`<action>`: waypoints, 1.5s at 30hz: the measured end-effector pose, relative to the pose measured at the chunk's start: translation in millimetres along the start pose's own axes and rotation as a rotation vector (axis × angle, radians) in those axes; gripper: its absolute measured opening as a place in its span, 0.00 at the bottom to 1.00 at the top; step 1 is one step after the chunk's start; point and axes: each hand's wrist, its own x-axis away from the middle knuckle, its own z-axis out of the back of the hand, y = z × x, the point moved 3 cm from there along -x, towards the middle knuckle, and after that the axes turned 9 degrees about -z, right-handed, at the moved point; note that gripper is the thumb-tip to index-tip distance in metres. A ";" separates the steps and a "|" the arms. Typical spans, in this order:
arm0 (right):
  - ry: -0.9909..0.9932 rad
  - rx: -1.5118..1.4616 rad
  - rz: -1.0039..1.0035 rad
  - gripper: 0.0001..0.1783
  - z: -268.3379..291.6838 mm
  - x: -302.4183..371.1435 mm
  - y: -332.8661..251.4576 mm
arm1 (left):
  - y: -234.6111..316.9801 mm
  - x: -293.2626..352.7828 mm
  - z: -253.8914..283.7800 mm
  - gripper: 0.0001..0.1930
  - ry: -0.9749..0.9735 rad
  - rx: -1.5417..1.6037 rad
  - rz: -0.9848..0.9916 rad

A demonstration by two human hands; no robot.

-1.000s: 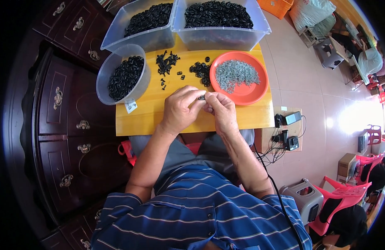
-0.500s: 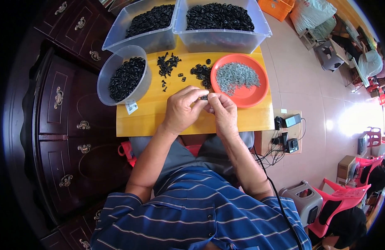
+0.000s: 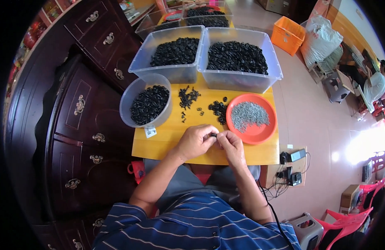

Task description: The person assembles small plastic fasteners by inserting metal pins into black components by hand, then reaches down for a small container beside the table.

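Over the near edge of the yellow table my two hands meet at the fingertips. My left hand is closed in a pinch on a small black plastic piece. My right hand pinches the other end of that piece; whether a screw is also between its fingers is hidden. Beyond my right hand lies an orange-red plate with many silver screws. Loose black pieces lie against its left side. Farther left is a heap of black parts with stems, with a few small pieces scattered nearby.
A round clear tub of black rings stands at the table's left. Two clear bins of black parts stand at the back. A dark wooden cabinet borders the left. Chargers and cables lie on a box at right.
My view has tilted upward, so the table and hands appear lower and more of the far room shows. Both hands stay together on the black piece, which looks turned more edge-on.
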 end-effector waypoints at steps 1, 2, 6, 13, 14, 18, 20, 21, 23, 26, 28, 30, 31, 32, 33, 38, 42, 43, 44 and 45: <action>-0.016 -0.004 0.010 0.11 0.7 -0.4 1.8 | -7.0 3.0 2.9 0.06 -0.066 -0.046 0.007; -0.034 0.121 -0.007 0.11 0.0 0.1 4.1 | -12.8 5.6 7.5 0.06 -0.141 -0.109 0.020; -0.039 0.273 -0.013 0.12 4.0 -2.2 13.0 | -32.2 -1.6 38.7 0.06 -0.344 -0.432 0.029; -0.028 0.345 -0.001 0.14 1.3 -7.9 12.7 | 6.5 -78.1 129.8 0.27 0.492 -0.390 -0.174; -0.045 0.335 0.008 0.13 1.5 -9.0 14.9 | 9.6 -78.7 125.0 0.26 0.511 -0.342 -0.218; -0.062 0.337 0.043 0.13 -1.4 -8.2 7.2 | -0.6 -62.7 78.7 0.18 0.281 -0.247 -0.193; -0.059 0.387 0.023 0.13 -4.6 -4.2 -2.8 | -32.6 -42.3 50.8 0.16 0.138 -0.272 -0.103; -0.048 0.434 0.006 0.12 -3.0 -3.5 -4.4 | -42.2 -37.0 36.3 0.16 0.130 -0.259 -0.104; -0.035 0.459 0.010 0.12 -1.1 -2.2 -5.5 | -52.0 -27.5 8.0 0.17 0.028 -0.318 -0.022; -0.025 0.494 0.011 0.12 -1.9 1.5 -9.8 | -58.1 -23.8 -18.8 0.17 0.028 -0.339 -0.006; -0.017 0.504 0.003 0.12 -0.6 1.9 -9.8 | -57.3 -26.8 -28.5 0.16 0.035 -0.386 -0.043; -0.016 0.520 0.013 0.12 0.9 1.7 -8.2 | -59.2 -28.1 -32.3 0.16 0.044 -0.436 -0.079; -0.016 0.522 0.011 0.12 1.0 1.6 -8.0 | -62.9 -28.9 -33.4 0.16 0.022 -0.452 -0.048; -0.007 0.523 0.017 0.12 1.1 1.3 -8.2 | -66.2 -28.5 -34.5 0.15 0.000 -0.468 -0.017; 0.002 0.522 0.022 0.12 1.3 0.7 -7.9 | -67.6 -26.9 -35.2 0.15 0.000 -0.466 -0.015; 0.004 0.522 0.030 0.11 0.9 1.0 -10.4 | -69.2 -16.5 -26.5 0.10 0.143 -0.439 -0.037; 0.017 0.545 0.055 0.10 -0.9 2.3 -13.0 | -75.4 -11.4 -20.1 0.06 0.146 -0.372 -0.004; 0.015 0.546 0.053 0.10 -1.3 2.2 -12.8 | -75.4 -11.0 -19.3 0.06 0.166 -0.368 -0.023; 0.014 0.542 0.054 0.10 -1.5 1.9 -12.6 | -75.3 -10.6 -18.4 0.07 0.187 -0.364 -0.042; 0.015 0.539 0.054 0.10 -1.3 2.1 -12.6 | -77.4 -9.9 -18.5 0.07 0.188 -0.362 -0.039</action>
